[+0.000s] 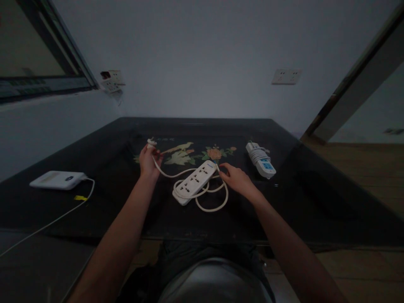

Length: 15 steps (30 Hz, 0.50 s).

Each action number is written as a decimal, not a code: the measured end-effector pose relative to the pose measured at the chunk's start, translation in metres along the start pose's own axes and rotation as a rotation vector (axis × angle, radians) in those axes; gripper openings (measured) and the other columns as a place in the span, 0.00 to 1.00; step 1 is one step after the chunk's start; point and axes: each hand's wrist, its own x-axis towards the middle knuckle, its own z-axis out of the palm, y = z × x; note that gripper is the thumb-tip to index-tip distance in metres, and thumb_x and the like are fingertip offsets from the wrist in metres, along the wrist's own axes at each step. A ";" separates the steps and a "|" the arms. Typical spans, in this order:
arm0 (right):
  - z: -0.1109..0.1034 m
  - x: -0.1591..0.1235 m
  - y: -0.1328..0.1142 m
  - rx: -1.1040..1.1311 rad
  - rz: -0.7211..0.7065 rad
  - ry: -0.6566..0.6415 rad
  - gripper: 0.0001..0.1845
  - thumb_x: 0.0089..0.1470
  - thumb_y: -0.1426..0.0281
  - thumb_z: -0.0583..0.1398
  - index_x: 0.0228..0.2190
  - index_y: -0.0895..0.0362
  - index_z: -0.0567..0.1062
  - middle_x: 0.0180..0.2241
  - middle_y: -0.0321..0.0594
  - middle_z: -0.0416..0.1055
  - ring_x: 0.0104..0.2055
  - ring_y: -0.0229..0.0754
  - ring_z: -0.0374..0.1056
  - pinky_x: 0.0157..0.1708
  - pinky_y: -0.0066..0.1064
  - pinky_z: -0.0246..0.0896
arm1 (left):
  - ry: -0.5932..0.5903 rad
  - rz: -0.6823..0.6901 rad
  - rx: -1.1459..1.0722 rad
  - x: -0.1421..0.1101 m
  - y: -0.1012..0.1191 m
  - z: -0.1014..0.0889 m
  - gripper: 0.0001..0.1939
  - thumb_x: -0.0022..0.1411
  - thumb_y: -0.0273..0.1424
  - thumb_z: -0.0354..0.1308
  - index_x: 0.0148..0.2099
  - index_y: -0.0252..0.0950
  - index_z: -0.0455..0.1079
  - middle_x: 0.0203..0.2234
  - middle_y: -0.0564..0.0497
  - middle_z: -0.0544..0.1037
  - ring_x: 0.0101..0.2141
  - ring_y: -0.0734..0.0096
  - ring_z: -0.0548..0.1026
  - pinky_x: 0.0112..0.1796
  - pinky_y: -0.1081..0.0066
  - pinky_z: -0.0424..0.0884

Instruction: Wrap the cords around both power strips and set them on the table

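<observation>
A white power strip (196, 181) with three sockets lies slanted on the black table in front of me. Its pale cord (212, 210) loops loosely over and around it. My left hand (149, 163), off to the left of the strip, is closed around the white plug (152, 142) at the cord's free end. The fingers hide part of the plug. My right hand (236, 179) is at the strip's far right end, its thumb and fingertips pinching the cord where it leaves the strip.
A second power strip (261, 162), its cord wound around it, lies to the right. On the left sits a white power bank (58, 180) with a cable trailing off the table (315, 202). Wall sockets (286, 77) are at the back.
</observation>
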 end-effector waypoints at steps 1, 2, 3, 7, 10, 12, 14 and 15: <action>0.000 0.000 0.001 -0.001 0.000 -0.003 0.22 0.58 0.60 0.52 0.52 0.52 0.69 0.38 0.46 0.76 0.40 0.51 0.72 0.36 0.35 0.60 | 0.017 0.004 0.110 0.004 -0.002 -0.003 0.13 0.54 0.26 0.52 0.44 0.39 0.63 0.25 0.59 0.68 0.22 0.84 0.66 0.28 0.81 0.67; 0.001 0.001 0.002 -0.001 -0.001 -0.005 0.23 0.58 0.60 0.52 0.53 0.53 0.68 0.38 0.47 0.76 0.40 0.51 0.72 0.36 0.35 0.60 | 0.020 0.000 0.208 0.007 -0.004 -0.006 0.14 0.53 0.26 0.53 0.45 0.38 0.64 0.26 0.57 0.70 0.22 0.83 0.67 0.28 0.80 0.67; 0.001 0.001 0.002 0.000 -0.002 -0.008 0.23 0.58 0.60 0.52 0.53 0.53 0.68 0.38 0.47 0.76 0.40 0.51 0.72 0.36 0.35 0.60 | 0.006 -0.016 0.283 0.009 -0.006 -0.008 0.15 0.52 0.26 0.54 0.45 0.37 0.65 0.27 0.56 0.72 0.22 0.82 0.67 0.27 0.79 0.67; 0.001 0.002 0.003 0.004 -0.008 -0.012 0.23 0.58 0.61 0.53 0.53 0.53 0.68 0.38 0.47 0.76 0.40 0.51 0.72 0.36 0.35 0.60 | -0.128 -0.086 0.577 0.014 -0.013 -0.014 0.14 0.50 0.29 0.57 0.41 0.32 0.71 0.27 0.49 0.77 0.22 0.75 0.70 0.23 0.76 0.65; 0.002 0.002 0.004 0.010 -0.013 -0.012 0.23 0.58 0.62 0.53 0.53 0.53 0.68 0.38 0.47 0.76 0.39 0.50 0.72 0.35 0.35 0.60 | -0.181 -0.057 0.835 0.018 -0.015 -0.019 0.16 0.51 0.31 0.57 0.42 0.31 0.73 0.28 0.46 0.79 0.27 0.67 0.74 0.26 0.73 0.66; 0.002 0.002 0.005 0.016 -0.019 -0.008 0.22 0.58 0.61 0.53 0.53 0.53 0.68 0.38 0.46 0.76 0.39 0.49 0.73 0.36 0.34 0.60 | -0.177 -0.002 1.013 0.021 -0.016 -0.023 0.17 0.53 0.31 0.57 0.45 0.30 0.73 0.32 0.42 0.80 0.35 0.60 0.76 0.33 0.69 0.68; 0.003 0.002 0.006 0.022 -0.026 0.001 0.21 0.58 0.61 0.54 0.52 0.52 0.69 0.39 0.46 0.76 0.41 0.48 0.72 0.37 0.33 0.61 | -0.160 0.059 1.178 0.023 -0.018 -0.027 0.19 0.54 0.31 0.57 0.48 0.31 0.72 0.40 0.38 0.79 0.43 0.53 0.75 0.40 0.64 0.68; 0.003 0.002 0.007 0.025 -0.029 0.005 0.21 0.58 0.61 0.54 0.52 0.52 0.69 0.39 0.45 0.76 0.41 0.48 0.72 0.37 0.33 0.61 | -0.157 0.083 1.251 0.022 -0.019 -0.028 0.19 0.54 0.31 0.57 0.49 0.32 0.71 0.44 0.37 0.78 0.47 0.50 0.73 0.43 0.62 0.67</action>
